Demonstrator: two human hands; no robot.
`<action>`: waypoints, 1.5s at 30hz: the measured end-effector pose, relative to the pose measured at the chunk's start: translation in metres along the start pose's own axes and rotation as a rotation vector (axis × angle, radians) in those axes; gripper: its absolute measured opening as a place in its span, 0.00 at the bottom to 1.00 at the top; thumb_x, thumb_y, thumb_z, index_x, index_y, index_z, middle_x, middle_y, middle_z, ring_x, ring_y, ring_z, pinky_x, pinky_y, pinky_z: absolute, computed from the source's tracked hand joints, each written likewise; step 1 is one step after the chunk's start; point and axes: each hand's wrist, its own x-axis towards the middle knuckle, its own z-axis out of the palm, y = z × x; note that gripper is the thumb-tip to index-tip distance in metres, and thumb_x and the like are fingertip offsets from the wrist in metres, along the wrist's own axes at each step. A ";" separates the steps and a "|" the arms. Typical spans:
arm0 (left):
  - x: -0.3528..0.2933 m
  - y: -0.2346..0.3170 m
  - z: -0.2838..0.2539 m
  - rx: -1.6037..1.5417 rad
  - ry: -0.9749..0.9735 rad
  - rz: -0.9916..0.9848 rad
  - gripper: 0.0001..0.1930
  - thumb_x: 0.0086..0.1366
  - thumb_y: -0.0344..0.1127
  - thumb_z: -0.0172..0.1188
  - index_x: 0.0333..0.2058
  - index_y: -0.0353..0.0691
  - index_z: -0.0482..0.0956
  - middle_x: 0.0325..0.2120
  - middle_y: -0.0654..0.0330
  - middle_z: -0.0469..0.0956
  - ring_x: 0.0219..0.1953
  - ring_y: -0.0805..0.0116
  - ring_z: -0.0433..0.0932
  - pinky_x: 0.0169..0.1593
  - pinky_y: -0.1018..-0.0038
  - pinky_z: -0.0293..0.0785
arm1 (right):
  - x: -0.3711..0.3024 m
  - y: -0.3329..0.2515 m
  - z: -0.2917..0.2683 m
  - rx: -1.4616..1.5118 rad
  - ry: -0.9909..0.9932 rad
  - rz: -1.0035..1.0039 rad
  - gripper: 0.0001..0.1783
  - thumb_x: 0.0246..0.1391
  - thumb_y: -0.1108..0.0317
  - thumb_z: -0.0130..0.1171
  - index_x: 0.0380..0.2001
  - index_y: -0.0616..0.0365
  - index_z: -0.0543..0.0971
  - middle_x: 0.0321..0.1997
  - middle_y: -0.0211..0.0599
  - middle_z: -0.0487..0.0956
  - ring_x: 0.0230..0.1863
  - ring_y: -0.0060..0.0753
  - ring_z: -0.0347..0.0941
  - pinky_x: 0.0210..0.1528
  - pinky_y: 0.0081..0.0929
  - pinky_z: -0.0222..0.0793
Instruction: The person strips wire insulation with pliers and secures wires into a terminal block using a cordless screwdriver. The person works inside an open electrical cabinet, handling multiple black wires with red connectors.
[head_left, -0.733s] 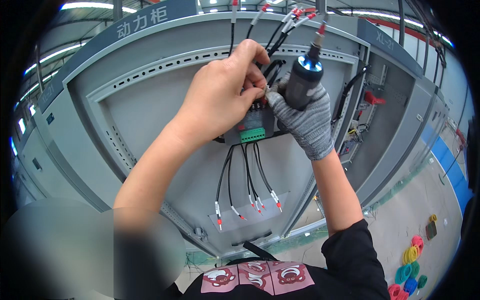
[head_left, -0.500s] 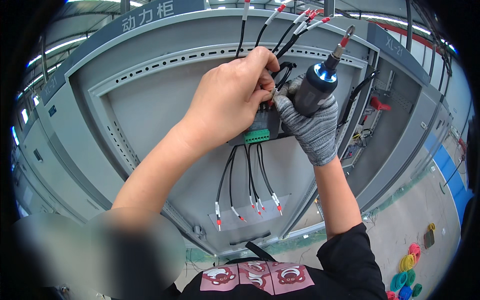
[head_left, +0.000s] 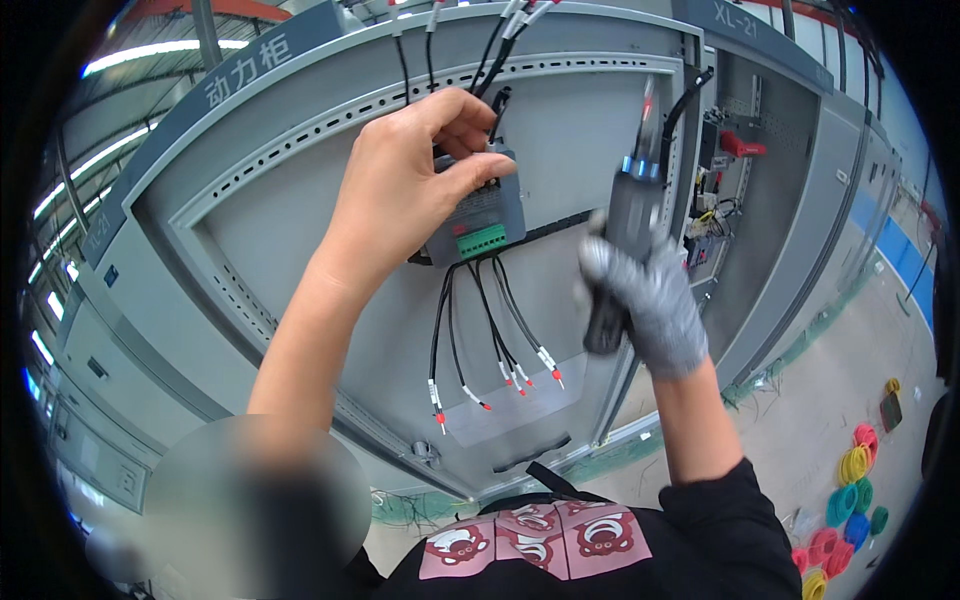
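Note:
My bare left hand point(head_left: 415, 165) is at the upper part of a grey electrical module point(head_left: 505, 205), covering some of it. Its thumb and index finger are apart with nothing visible between them; the other fingers curl inward. A green terminal block point(head_left: 481, 241) sits on the module's lower edge. Black wires point(head_left: 440, 330) with white sleeves and red ferrules hang below it. My right hand point(head_left: 655, 305), in a grey knit glove and blurred, wraps round a dark electric screwdriver point(head_left: 632, 215). The tool's bit points upward, apart from the module, and lights glow at its collar.
A grey cabinet panel with a slotted frame point(head_left: 330, 120) surrounds the module. More black wires point(head_left: 430, 55) rise above it. To the right, an open cabinet holds a red handle point(head_left: 742, 146) and components. Coloured wire coils point(head_left: 853, 465) lie on the floor at lower right.
My right hand has drawn the screwdriver away from the module, rightward and down. My left thumb and index finger have parted from their pinch. The view has shifted.

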 end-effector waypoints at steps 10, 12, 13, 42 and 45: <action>0.010 0.006 0.014 -0.017 0.035 -0.050 0.08 0.56 0.27 0.69 0.34 0.33 0.80 0.25 0.56 0.83 0.29 0.71 0.83 0.35 0.75 0.77 | -0.168 0.046 -0.009 0.521 -0.400 0.648 0.30 0.59 0.54 0.65 0.59 0.55 0.68 0.40 0.39 0.79 0.39 0.33 0.79 0.44 0.32 0.77; 0.008 0.002 0.014 0.058 0.074 0.016 0.10 0.56 0.29 0.70 0.34 0.34 0.80 0.26 0.58 0.84 0.30 0.71 0.84 0.36 0.76 0.78 | -0.173 0.040 -0.010 0.407 -0.431 0.731 0.32 0.60 0.50 0.63 0.61 0.53 0.66 0.40 0.40 0.78 0.40 0.33 0.80 0.45 0.33 0.77; 0.006 -0.006 0.014 0.096 0.091 0.059 0.10 0.56 0.30 0.70 0.34 0.35 0.80 0.26 0.57 0.84 0.30 0.68 0.85 0.37 0.74 0.78 | -0.175 0.035 -0.005 0.409 -0.401 0.722 0.35 0.60 0.46 0.61 0.62 0.52 0.64 0.38 0.38 0.79 0.36 0.31 0.81 0.38 0.29 0.78; 0.001 -0.011 0.019 -0.005 0.117 0.034 0.07 0.56 0.30 0.69 0.32 0.38 0.80 0.26 0.59 0.84 0.29 0.62 0.83 0.37 0.68 0.78 | -0.056 -0.089 0.034 -0.539 -0.074 0.503 0.22 0.60 0.54 0.60 0.46 0.61 0.72 0.24 0.29 0.75 0.18 0.18 0.72 0.20 0.18 0.69; 0.002 -0.011 0.020 0.008 0.119 0.030 0.07 0.56 0.31 0.69 0.32 0.39 0.80 0.26 0.59 0.84 0.29 0.62 0.83 0.37 0.68 0.78 | -0.058 -0.092 0.035 -0.553 -0.061 0.518 0.25 0.60 0.53 0.60 0.50 0.62 0.71 0.24 0.29 0.75 0.17 0.18 0.72 0.18 0.18 0.69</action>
